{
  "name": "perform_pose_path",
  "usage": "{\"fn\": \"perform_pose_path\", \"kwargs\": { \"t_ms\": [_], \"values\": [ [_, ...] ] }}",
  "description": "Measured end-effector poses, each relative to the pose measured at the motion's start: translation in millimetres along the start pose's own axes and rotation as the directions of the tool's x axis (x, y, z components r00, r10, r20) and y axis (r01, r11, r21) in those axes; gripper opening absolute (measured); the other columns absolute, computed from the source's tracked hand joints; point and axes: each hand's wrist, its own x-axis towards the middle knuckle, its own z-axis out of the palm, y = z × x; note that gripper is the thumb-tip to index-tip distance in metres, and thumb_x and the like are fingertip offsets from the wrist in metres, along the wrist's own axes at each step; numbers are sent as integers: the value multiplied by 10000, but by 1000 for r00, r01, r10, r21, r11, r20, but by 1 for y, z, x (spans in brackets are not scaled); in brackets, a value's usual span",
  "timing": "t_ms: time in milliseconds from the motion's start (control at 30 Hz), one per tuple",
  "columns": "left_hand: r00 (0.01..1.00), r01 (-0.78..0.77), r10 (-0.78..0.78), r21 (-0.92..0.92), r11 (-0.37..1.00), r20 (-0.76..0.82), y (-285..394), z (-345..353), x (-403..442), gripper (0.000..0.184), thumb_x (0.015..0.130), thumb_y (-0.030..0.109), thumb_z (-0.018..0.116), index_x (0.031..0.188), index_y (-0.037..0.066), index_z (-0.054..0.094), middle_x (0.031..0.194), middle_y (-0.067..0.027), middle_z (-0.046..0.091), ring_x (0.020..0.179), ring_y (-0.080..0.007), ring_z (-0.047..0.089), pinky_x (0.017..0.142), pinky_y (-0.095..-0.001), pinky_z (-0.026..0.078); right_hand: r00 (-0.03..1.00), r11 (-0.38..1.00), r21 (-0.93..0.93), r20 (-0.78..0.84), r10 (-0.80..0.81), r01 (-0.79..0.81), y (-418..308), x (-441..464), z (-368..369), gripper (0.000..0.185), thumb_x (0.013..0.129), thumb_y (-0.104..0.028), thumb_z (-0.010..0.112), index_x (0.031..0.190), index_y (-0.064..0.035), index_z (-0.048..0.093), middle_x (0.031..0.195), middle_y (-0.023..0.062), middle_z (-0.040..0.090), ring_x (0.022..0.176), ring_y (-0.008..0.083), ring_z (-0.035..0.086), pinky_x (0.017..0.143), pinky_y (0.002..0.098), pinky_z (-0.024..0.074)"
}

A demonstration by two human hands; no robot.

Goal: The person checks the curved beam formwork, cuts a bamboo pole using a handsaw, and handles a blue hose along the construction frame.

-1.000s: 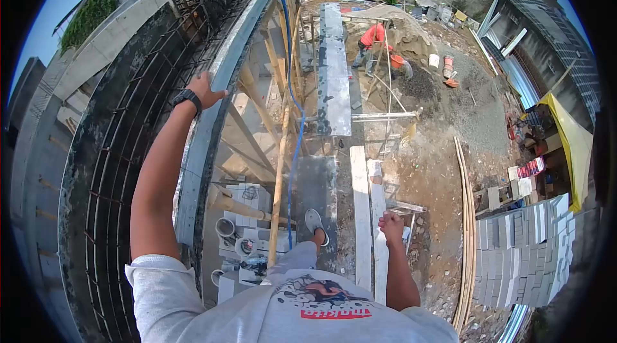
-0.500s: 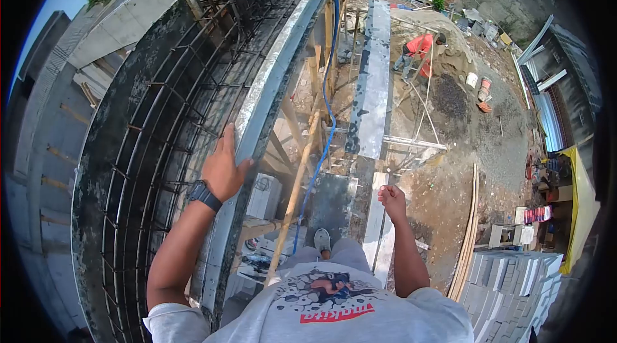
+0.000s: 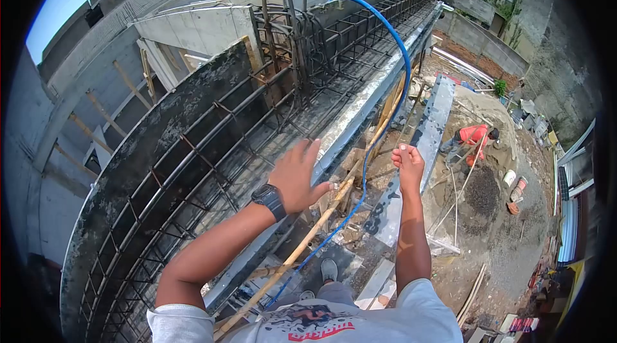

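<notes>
My left hand (image 3: 297, 179), a black watch on its wrist, is open with fingers and thumb spread over the metal-faced edge (image 3: 350, 115) of a long formwork trough. Whether the palm touches that edge I cannot tell. Inside the trough runs a cage of steel rebar (image 3: 222, 112), against a dark, cement-stained side board (image 3: 148, 128). My right hand (image 3: 409, 168) is raised to the right of the trough, fingers curled and pressed together; anything inside them is hidden. A blue hose (image 3: 404, 73) arches over the edge and runs down between my hands. Near my left thumb stands a wooden pole (image 3: 299, 248).
Upright rebar (image 3: 283, 15) rises at the trough's bend. A spotted plank (image 3: 432, 121) stretches away on the right. Below, a person in a red shirt (image 3: 474, 134) bends beside a dark gravel pile (image 3: 482, 192) and buckets (image 3: 509, 178). Block walls stand left.
My view has swung up and further along the trough. My left hand has moved forward with its fingers spread wider. My right hand has risen and come forward, still curled.
</notes>
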Motion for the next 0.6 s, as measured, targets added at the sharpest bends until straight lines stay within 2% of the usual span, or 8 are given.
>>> {"fn": "perform_pose_path", "kwargs": {
  "t_ms": [100,233,300,367,400,433,500,600],
  "values": [
    [991,135,-135,25,991,-17,11,38,36,948,779,491,730,1482,20,303,1439,-295,368,1277,-456,435,1056,-543,371,926,877,-296,134,-354,378,-59,88,81,247,946,-245,644,1010,-7,654,864,46,687,737,94,614,682,240,485],
    [992,120,-113,189,975,-50,20,52,36,860,777,365,754,1465,51,346,1431,-264,391,1280,-395,434,1072,-510,336,749,701,-293,403,-526,650,-115,204,188,283,935,-269,636,1036,-6,665,905,123,705,812,225,678,759,344,522],
    [987,122,-97,204,971,-126,19,59,42,747,801,235,725,1445,57,390,1402,-228,437,1210,-356,488,1055,-506,364,728,620,-383,402,-556,685,-137,265,234,304,939,-292,627,1048,-12,669,905,134,713,795,263,685,763,368,524],
    [983,164,-135,259,952,-127,15,69,48,710,835,167,660,1471,64,362,1401,-216,452,1186,-350,515,1068,-531,370,749,630,-407,417,-515,661,-145,344,272,370,938,-366,610,1101,-38,653,1006,163,700,907,302,678,817,396,513],
    [983,162,-129,289,944,-129,13,71,49,708,842,146,635,1484,69,347,1410,-216,448,1187,-347,519,1074,-543,365,749,512,-554,399,-528,656,-147,379,287,422,935,-423,586,1138,-56,638,1081,178,674,1005,325,644,872,421,493],
    [984,156,-121,317,935,-127,14,71,49,706,849,126,610,1496,74,332,1420,-217,444,1188,-343,523,1081,-556,361,747,379,-685,376,-548,622,-151,406,302,476,933,-480,562,1175,-75,623,1157,193,647,1103,348,611,926,445,473],
    [987,152,-123,340,928,-106,14,69,49,713,856,93,571,1516,83,303,1441,-219,431,1199,-337,525,1096,-578,344,796,321,-793,311,-519,518,-157,431,319,600,922,-582,504,1269,-98,570,1289,214,560,1257,393,492,1016,512,405],
    [984,177,-164,301,937,-67,10,79,49,726,866,78,544,1537,100,267,1485,-217,395,1258,-333,502,1124,-587,318,885,260,-900,225,-409,349,-146,479,336,732,917,-676,418,1384,-116,489,1397,230,479,1331,421,415,1052,568,351]
  ]
}}
